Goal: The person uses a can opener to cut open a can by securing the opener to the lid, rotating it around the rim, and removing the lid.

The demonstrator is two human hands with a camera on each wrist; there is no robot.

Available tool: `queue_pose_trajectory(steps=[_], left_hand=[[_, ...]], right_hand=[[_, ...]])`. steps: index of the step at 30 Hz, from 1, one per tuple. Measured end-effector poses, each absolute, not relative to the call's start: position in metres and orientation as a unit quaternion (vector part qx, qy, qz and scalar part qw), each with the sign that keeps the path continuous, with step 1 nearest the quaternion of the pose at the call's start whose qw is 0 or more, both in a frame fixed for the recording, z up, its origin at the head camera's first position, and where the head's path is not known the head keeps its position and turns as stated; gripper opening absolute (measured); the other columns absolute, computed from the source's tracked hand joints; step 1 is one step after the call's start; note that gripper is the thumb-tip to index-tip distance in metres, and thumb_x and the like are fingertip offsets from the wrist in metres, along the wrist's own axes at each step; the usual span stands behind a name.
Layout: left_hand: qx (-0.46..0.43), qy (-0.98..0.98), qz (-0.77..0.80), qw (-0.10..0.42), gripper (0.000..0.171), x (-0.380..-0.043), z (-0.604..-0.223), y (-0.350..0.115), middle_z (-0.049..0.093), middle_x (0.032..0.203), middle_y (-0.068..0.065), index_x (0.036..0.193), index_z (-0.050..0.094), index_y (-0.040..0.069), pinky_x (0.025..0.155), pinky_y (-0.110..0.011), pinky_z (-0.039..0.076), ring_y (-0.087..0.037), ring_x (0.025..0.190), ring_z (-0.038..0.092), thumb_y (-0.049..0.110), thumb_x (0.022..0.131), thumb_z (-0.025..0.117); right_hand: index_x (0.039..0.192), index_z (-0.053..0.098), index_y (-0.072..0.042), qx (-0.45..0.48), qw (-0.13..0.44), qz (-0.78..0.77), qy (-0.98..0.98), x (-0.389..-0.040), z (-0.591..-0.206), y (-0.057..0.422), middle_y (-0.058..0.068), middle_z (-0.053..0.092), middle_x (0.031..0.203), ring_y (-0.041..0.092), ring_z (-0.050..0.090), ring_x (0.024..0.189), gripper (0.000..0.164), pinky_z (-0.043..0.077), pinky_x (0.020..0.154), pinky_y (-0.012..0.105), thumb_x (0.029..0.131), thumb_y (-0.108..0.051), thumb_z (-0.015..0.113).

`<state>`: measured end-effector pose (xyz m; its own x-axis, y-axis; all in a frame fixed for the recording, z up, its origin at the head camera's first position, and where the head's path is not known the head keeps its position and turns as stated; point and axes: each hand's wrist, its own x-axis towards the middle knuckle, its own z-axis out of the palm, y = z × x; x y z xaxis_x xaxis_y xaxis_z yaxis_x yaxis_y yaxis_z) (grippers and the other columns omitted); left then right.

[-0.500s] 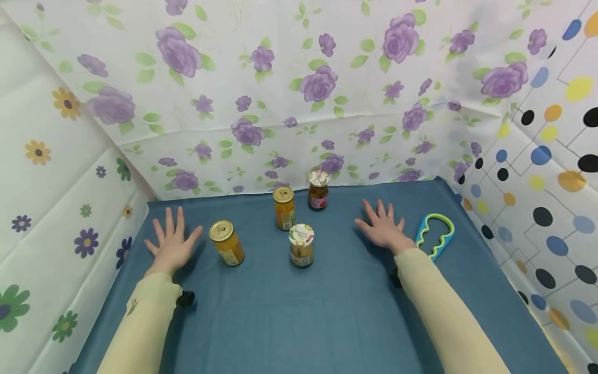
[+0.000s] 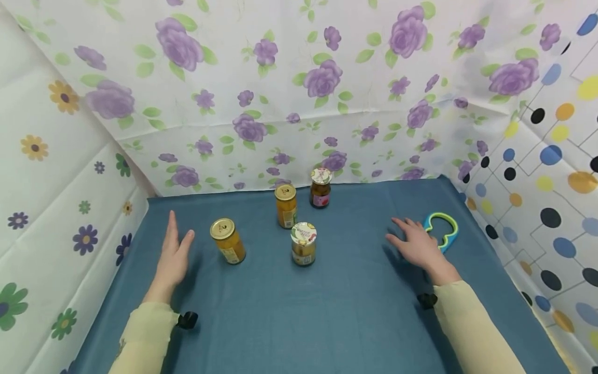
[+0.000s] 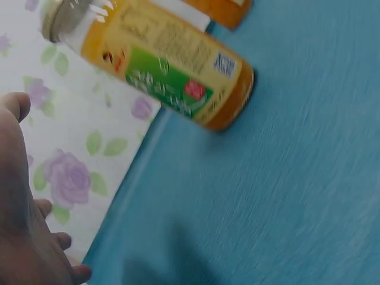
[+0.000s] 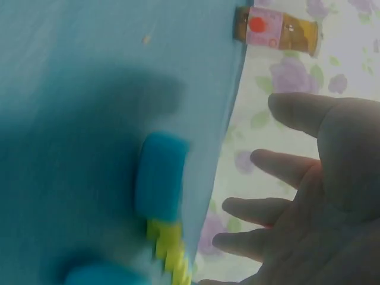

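My left hand [image 2: 172, 265] is held edge-on above the cloth, fingers straight and holding nothing. Just to its right stands a gold-lidded jar of orange contents [image 2: 228, 243], whose green and yellow label shows in the left wrist view. With spread fingers and nothing in its grasp, my right hand [image 2: 420, 250] hovers beside a blue and lime-green jar opener [image 2: 451, 239] with a toothed inner edge, partly hidden behind the hand. Between the hands are a second gold-lidded jar [image 2: 286, 208], a pale jar with a patterned lid [image 2: 303, 246], and a small dark jar [image 2: 320, 191].
A blue cloth [image 2: 299, 322] covers the table. Floral sheeting [image 2: 289, 93] rises along the back edge, with a flower-print sheet [image 2: 56, 208] on the left and a dotted one [image 2: 551, 197] on the right. Black wrist cameras sit at both cuffs.
My left hand has turned from palm-down to edge-on. The right hand has moved right and toward me, closer to the jar opener. The jars stand as before; the head view has shifted slightly.
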<state>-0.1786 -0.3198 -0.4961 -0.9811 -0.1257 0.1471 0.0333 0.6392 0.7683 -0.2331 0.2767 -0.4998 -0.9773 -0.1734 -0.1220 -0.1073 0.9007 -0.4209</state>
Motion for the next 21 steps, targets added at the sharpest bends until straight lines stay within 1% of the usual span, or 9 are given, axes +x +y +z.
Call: queue_pose_trajectory(steps=[4,7,11,14,17,21], left_hand=[[0.038,-0.883,-0.461,0.079,0.068,-0.166,-0.493,-0.309,0.000,0.164,-0.010,0.158,-0.009,0.030,0.111,-0.071,0.011,-0.037,0.145,0.005,0.049,0.107,0.032],[0.049,-0.870,-0.486,0.068,0.065,-0.158,-0.492,-0.301,0.010,0.164,-0.011,0.158,-0.005,0.035,0.110,-0.070,0.016,-0.035,0.145,0.012,0.050,0.107,0.032],[0.053,-0.856,-0.510,0.067,0.061,-0.152,-0.494,-0.292,0.018,0.163,-0.011,0.159,0.000,0.036,0.110,-0.070,0.019,-0.034,0.144,0.018,0.047,0.108,0.032],[0.052,-0.847,-0.524,0.069,0.058,-0.151,-0.497,-0.288,0.020,0.162,-0.011,0.159,0.001,0.036,0.110,-0.070,0.019,-0.035,0.142,0.022,0.043,0.109,0.031],[0.057,-0.840,-0.536,0.067,0.057,-0.150,-0.502,-0.282,0.020,0.162,-0.011,0.158,0.001,0.037,0.110,-0.070,0.018,-0.036,0.141,0.025,0.040,0.110,0.030],[0.052,-0.825,-0.559,0.069,0.057,-0.150,-0.508,-0.274,0.021,0.161,-0.010,0.159,0.003,0.036,0.112,-0.067,0.019,-0.034,0.141,0.025,0.038,0.110,0.032]], right_hand=[[0.155,0.030,-0.011,-0.044,0.071,-0.201,0.976,-0.220,-0.497,0.293,0.032,0.021,0.155,0.053,0.016,0.138,0.073,0.021,0.093,0.084,0.101,-0.058,0.043],[0.157,0.025,-0.010,-0.007,0.069,-0.203,0.977,-0.210,-0.497,0.304,0.035,0.016,0.155,0.056,0.019,0.135,0.075,0.026,0.091,0.083,0.101,-0.057,0.043],[0.159,0.016,-0.009,0.042,0.063,-0.199,0.977,-0.199,-0.502,0.315,0.040,0.007,0.153,0.061,0.019,0.130,0.079,0.027,0.089,0.083,0.101,-0.053,0.047],[0.159,0.013,-0.008,0.063,0.066,-0.191,0.977,-0.193,-0.507,0.319,0.044,0.003,0.151,0.064,0.018,0.128,0.083,0.029,0.085,0.084,0.099,-0.053,0.049],[0.159,0.010,-0.007,0.078,0.089,-0.189,0.975,-0.190,-0.512,0.320,0.047,-0.003,0.148,0.066,0.016,0.126,0.089,0.031,0.083,0.083,0.098,-0.062,0.045],[0.159,0.000,-0.010,0.095,0.130,-0.190,0.969,-0.189,-0.516,0.316,0.051,-0.012,0.145,0.069,0.012,0.125,0.101,0.031,0.084,0.082,0.092,-0.077,0.034]])
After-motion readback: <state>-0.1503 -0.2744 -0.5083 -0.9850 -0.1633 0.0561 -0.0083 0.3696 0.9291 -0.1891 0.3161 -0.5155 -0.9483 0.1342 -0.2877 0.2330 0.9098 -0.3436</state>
